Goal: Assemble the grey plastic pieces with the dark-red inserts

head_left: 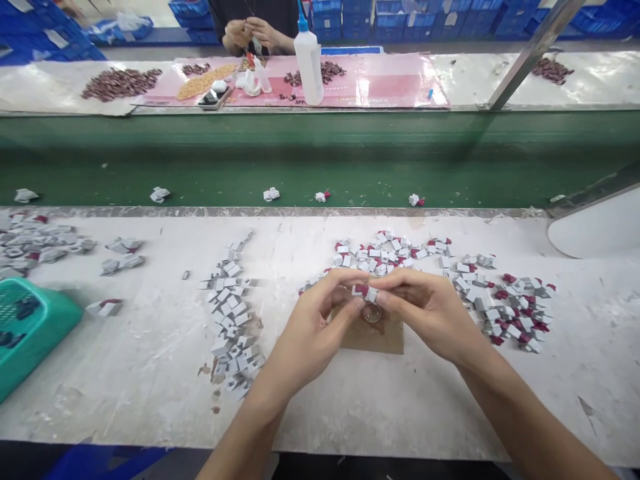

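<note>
Between the fingertips of both hands is a small grey-and-dark-red piece (364,291). My left hand (320,323) pinches its left side with thumb and fingers, and my right hand (427,307) pinches its right side. Just below the fingertips, a round ring-like item (372,313) rests on a brown board (373,339), partly covered by my hands. Grey-and-red pieces (385,253) lie scattered behind my hands, and more such pieces (517,313) are heaped to the right. A long pile of plain grey pieces (234,307) lies to the left of my left hand.
A green basket (55,327) stands at the left edge. Beyond the table runs a green belt (215,160) with several small pieces. Across it, a person's hands (255,33) work near a white bottle (310,67). A metal post (530,57) stands at the back right.
</note>
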Available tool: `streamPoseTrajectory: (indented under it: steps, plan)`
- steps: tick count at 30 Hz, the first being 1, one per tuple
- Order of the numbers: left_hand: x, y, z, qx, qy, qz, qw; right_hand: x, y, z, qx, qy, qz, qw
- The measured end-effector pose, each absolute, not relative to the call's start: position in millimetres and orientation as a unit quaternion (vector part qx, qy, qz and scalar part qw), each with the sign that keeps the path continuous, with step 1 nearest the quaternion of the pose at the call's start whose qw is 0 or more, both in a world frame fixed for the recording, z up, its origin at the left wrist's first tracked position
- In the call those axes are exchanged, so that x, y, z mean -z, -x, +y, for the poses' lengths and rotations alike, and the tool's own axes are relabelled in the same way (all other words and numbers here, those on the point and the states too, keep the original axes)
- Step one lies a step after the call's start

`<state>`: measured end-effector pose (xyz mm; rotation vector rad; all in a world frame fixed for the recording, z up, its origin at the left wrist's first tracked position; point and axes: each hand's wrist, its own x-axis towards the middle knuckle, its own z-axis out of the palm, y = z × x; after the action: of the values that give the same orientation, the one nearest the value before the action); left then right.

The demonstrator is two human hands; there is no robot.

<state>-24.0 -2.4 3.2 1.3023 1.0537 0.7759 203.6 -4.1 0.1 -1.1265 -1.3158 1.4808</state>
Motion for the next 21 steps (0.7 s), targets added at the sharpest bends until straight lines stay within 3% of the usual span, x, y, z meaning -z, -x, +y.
streamPoseTrajectory:
  steps: [3,5,8,12,21]
  plan:
    - [-0.6,43.9,25.3,-0.366,-0.575,0.528,0.507,-0.6,-181.9,59.4,-0.481,0.489,-0.648,0.331]
    - [3.8,57.8,51.4,-0.414,-0.556,0.586,0.419,3.5,-152.4,112.1,-0.306,0.545,-0.732,0.271]
    - [10.1,71.0,93.2,-0.445,-0.535,0.639,0.328,12.6,-101.5,180.3,-0.252,0.543,-0.766,0.235]
    - [17.0,66.5,139.5,-0.429,-0.555,0.647,0.299,20.1,-82.1,218.4,-0.213,0.546,-0.790,0.183]
    - [50.6,4.4,217.6,-0.325,-0.609,0.651,0.315,36.9,-225.5,183.7,-0.132,0.691,-0.699,0.129]
